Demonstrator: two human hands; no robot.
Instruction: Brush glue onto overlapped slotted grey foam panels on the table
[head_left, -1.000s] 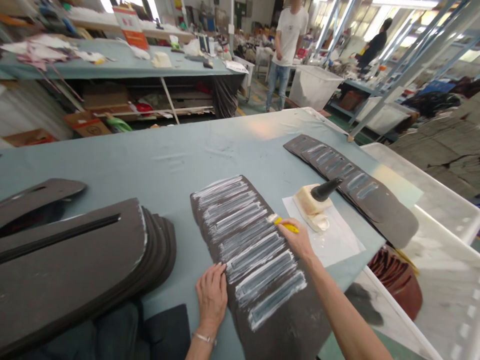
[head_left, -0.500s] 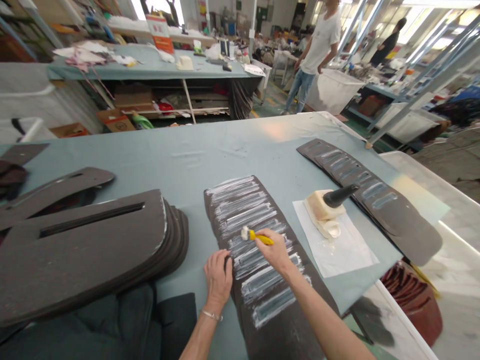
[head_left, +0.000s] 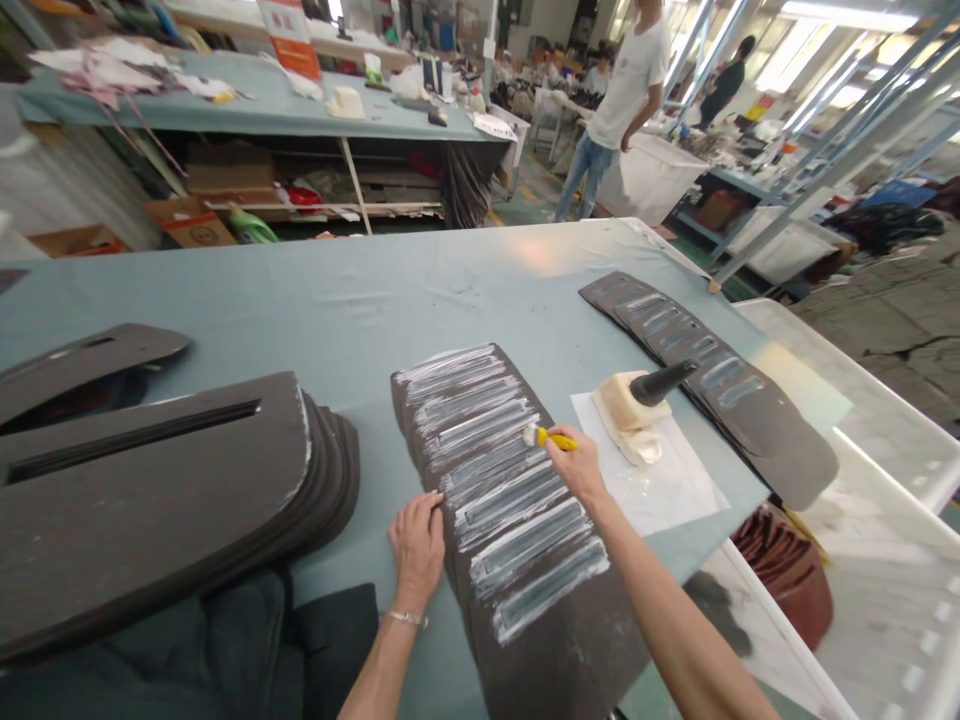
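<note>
A fanned row of dark foam pieces (head_left: 502,500) lies before me on the blue-grey table (head_left: 390,300), their edges streaked with white glue. My right hand (head_left: 576,465) is closed on a small yellow-handled brush (head_left: 550,438), whose white tip rests on the pieces near the right edge of the row. My left hand (head_left: 417,545) lies flat with fingers stretched out, pressing the left edge of the same row. A cream glue bottle with a black nozzle (head_left: 637,400) lies on white paper (head_left: 667,480) just right of the brush.
A thick stack of dark slotted foam boards (head_left: 150,490) fills the left. Another glued row of pieces (head_left: 712,380) lies at the right by the table edge, beside white bins (head_left: 885,440). A person in a white shirt (head_left: 626,90) stands beyond the table near other benches.
The brush swept left across the row half a second ago and is back near its right edge, a little farther up. My left hand has stayed on the left edge.
</note>
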